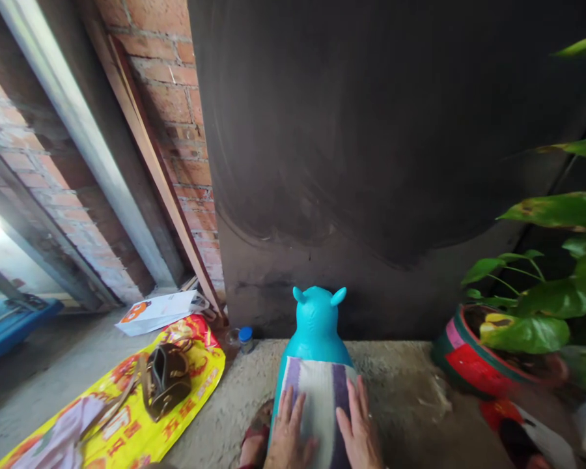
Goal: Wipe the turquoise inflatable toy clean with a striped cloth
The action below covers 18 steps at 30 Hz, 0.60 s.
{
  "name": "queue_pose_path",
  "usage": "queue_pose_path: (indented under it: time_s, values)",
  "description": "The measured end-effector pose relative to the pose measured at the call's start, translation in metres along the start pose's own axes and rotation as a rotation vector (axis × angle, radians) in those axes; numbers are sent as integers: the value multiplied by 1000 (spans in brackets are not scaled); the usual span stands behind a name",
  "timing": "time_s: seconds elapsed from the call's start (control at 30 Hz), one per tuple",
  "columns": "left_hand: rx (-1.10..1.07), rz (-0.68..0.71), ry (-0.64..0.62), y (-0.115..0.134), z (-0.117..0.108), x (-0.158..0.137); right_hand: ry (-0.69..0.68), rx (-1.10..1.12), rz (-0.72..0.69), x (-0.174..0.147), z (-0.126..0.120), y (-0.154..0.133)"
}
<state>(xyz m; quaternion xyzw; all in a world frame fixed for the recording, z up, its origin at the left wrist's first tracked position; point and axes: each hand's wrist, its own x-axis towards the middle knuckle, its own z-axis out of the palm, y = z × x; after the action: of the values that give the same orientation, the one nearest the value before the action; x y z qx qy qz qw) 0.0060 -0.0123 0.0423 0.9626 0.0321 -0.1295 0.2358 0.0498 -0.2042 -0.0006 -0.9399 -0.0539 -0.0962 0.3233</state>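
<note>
A turquoise inflatable animal toy (317, 319) with two small ears stands close to the dark board, its head toward it. Over its back lies a striped cloth (317, 397) in white and purple. My left hand (289, 430) rests flat on the left side of the cloth, fingers spread. On the right side, my right hand (359, 426) lies on the cloth with its fingers apart. Neither hand grips anything. The lower part of the toy is hidden by the cloth, my hands and the frame's bottom edge.
Left on the floor, a yellow printed sack (202, 378) carries a brown handbag (168, 381) and a pale cloth. A white paper bag (159, 311) and a blue-lidded jar (245, 339) sit near the wall. At right stands a potted plant (498, 371). A dark board (351, 163) rises ahead.
</note>
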Motion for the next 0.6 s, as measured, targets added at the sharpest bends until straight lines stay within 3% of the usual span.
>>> queue_pose_path:
  time_s: [0.1,0.2,0.4,0.5,0.6]
  values:
    - [-21,-72,-1,0,25,12,-139,-201,-29,8,23,-14]
    - [-13,-127,48,-3,36,28,-213,-337,-18,33,29,-30]
    - [-41,-146,51,-2,12,58,-246,-390,-21,79,26,-49]
    - [-55,-148,36,1,6,56,-243,-383,4,75,26,-50]
    - [-84,-147,-17,3,-1,39,-206,-391,36,50,30,-47]
